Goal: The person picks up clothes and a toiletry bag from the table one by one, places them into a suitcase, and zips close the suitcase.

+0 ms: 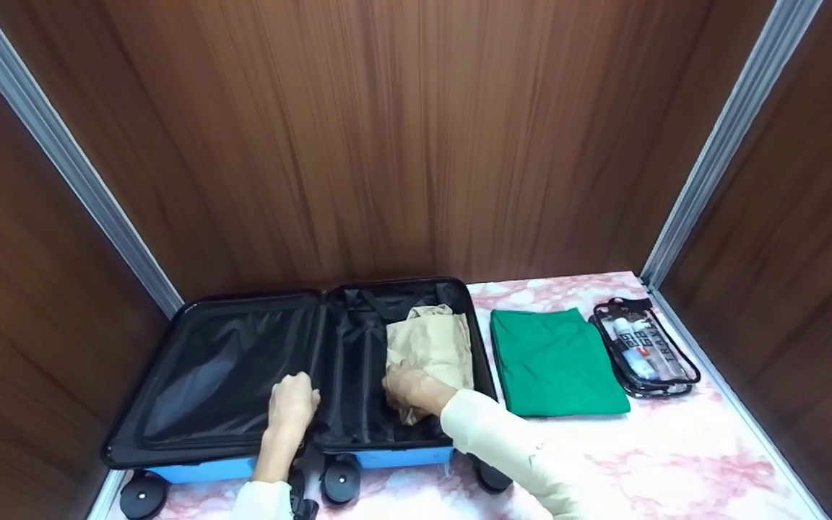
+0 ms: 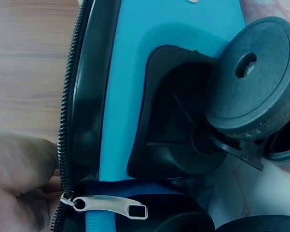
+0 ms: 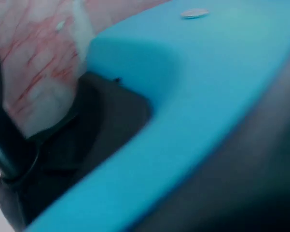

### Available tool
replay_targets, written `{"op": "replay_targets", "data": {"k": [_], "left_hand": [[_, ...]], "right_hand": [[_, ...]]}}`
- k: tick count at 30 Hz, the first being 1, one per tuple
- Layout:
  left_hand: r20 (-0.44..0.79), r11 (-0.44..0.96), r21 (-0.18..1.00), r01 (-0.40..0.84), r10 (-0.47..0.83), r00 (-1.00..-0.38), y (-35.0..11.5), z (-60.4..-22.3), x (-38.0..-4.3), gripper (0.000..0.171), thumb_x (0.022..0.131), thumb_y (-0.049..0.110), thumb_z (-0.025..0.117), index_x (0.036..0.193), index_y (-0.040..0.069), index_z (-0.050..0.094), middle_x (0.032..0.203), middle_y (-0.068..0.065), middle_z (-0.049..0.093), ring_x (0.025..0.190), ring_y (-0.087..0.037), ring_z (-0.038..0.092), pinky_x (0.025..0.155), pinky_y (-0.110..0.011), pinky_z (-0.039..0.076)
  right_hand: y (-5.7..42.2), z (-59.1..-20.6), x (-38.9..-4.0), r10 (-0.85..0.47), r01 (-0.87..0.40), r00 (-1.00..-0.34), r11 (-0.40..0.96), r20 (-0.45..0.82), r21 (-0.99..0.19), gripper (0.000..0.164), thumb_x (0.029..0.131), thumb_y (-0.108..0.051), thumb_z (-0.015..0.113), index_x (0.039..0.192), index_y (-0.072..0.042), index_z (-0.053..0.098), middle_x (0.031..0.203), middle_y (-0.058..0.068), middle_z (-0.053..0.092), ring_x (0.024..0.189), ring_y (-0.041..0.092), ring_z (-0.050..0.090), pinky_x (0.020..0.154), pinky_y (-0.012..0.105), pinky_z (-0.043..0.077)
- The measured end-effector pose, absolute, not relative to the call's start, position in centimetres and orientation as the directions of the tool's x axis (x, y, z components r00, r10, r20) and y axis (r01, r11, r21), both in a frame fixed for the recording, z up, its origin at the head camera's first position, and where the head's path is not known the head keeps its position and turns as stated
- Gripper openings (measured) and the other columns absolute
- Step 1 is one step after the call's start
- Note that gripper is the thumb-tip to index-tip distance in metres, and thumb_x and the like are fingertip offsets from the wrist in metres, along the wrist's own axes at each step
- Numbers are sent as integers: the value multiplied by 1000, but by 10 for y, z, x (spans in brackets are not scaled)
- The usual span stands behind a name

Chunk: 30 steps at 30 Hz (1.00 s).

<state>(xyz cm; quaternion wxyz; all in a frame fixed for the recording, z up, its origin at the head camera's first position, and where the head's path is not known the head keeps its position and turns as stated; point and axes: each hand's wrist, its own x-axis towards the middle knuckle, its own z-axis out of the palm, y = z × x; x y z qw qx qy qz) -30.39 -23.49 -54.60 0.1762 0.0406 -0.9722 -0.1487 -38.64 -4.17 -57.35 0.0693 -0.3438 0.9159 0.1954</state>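
An open blue suitcase point(image 1: 401, 457) with black lining lies with both halves spread flat. In its right half is a folded beige cloth point(image 1: 434, 339), slightly rumpled. My right hand point(image 1: 410, 386) has its fingers curled at the cloth's lower left edge and grips it there. Over the inner lower corner of the left half is my left hand point(image 1: 292, 403), fingers curled with the tips hidden; I cannot tell whether it holds anything. The left wrist view shows part of that hand point(image 2: 19, 179) behind the suitcase's zipper point(image 2: 64, 125) and its metal pull point(image 2: 113, 205).
Right of the suitcase lies a folded green cloth point(image 1: 557, 365). Beyond it is a clear pouch point(image 1: 647, 347) with black trim and small bottles inside. Black wheels point(image 1: 341, 479) stick out at the suitcase's near side. Brown wood-grain panels point(image 1: 387, 144) enclose the pink marbled surface point(image 1: 676, 462).
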Motion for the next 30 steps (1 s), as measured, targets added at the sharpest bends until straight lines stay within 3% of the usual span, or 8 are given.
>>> {"op": "replay_targets", "data": {"k": [3,6,9,12,18,22,26,30], "left_hand": [[324,951,307,-32,-136,-936,-236,-545,-306,15,80,5,73,77,-8,65,76,-29,69,70,-48,67,66,-53,55],[317,951,307,-31,-133,-939,-238,-545,-307,15,80,5,73,77,-8,66,77,-29,69,70,-48,67,67,-53,55],[308,950,310,-36,-135,-942,-240,-546,-307,15,81,5,73,78,-8,66,77,-29,70,72,-47,68,68,-53,55],[311,950,311,-40,-141,-940,-243,-546,-307,16,80,6,73,77,-8,66,77,-30,69,72,-48,68,68,-54,54],[365,953,300,-43,-156,-918,-250,-543,-307,16,78,4,73,75,-9,64,77,-32,68,71,-50,67,67,-56,54],[350,949,312,-52,-165,-922,-249,-544,-306,16,78,3,73,76,-9,64,78,-33,68,71,-51,66,66,-56,54],[332,945,322,-51,-163,-929,-243,-548,-304,17,79,5,74,76,-8,64,77,-32,68,70,-51,66,65,-55,54],[355,951,309,-22,-137,-925,-236,-549,-304,17,78,5,75,76,-7,63,76,-31,68,68,-49,66,64,-54,54]], "right_hand": [[-40,-571,-392,-643,-692,-721,691,-259,211,19,80,-31,77,94,-20,70,113,6,67,96,24,60,83,36,53],[-37,-571,-392,-671,-715,-698,676,-251,179,15,82,-30,74,95,-23,70,113,5,66,96,23,59,81,34,53],[-33,-567,-388,-673,-718,-695,666,-254,203,24,83,-31,71,106,-23,68,113,4,64,100,22,59,85,31,51],[-29,-558,-384,-621,-664,-738,737,-264,126,39,88,-37,67,122,-19,60,124,9,61,114,27,57,88,39,53],[-14,-552,-413,-460,-460,-853,886,-248,-59,72,89,-54,63,141,-8,42,143,24,48,135,46,42,96,63,46],[3,-549,-440,-346,-256,-887,920,-306,-298,82,96,-50,57,153,0,25,154,32,34,140,41,40,111,52,39],[20,-542,-452,-233,7,-879,866,-416,-501,86,99,-43,56,158,0,11,161,34,9,148,41,28,117,46,34],[33,-549,-463,-221,93,-869,806,-442,-585,88,99,-44,54,158,3,7,163,31,6,153,40,11,122,49,25]]}}
